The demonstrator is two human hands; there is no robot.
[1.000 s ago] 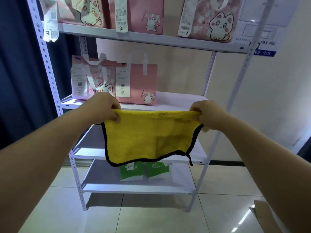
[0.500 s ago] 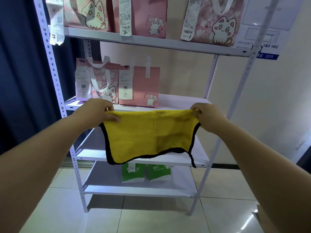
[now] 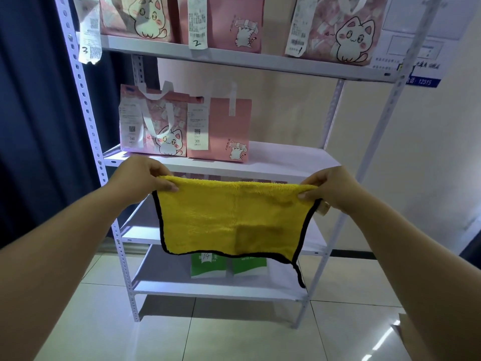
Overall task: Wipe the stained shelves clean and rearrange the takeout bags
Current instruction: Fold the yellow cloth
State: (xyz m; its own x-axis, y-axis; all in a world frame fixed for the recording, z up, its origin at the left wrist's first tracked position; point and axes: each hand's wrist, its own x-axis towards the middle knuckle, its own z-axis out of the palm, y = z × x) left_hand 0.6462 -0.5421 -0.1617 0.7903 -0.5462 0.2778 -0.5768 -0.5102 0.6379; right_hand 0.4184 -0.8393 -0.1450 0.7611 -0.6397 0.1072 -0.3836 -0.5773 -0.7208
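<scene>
A yellow cloth (image 3: 229,220) with black trim hangs spread in front of the white metal rack (image 3: 276,162). My left hand (image 3: 141,175) pinches its top left corner and my right hand (image 3: 330,187) pinches its top right corner. A darker patch shows on the cloth's lower middle. Two pink cat takeout bags (image 3: 153,123) (image 3: 221,131) with receipts stand on the left of the second shelf. Three more pink bags (image 3: 135,16) (image 3: 229,19) (image 3: 338,27) stand on the top shelf. Two green bags (image 3: 208,265) (image 3: 250,267) sit on the bottom shelf, partly hidden by the cloth.
A dark blue curtain (image 3: 33,126) hangs to the left of the rack. A beige wall with a posted notice (image 3: 421,48) is behind and to the right. Glossy floor tiles (image 3: 234,329) lie below. A brown cardboard corner (image 3: 406,332) shows at the lower right.
Both hands have stayed on the cloth's top corners, holding it spread. The view has tilted down a little and the rack appears slightly closer.
</scene>
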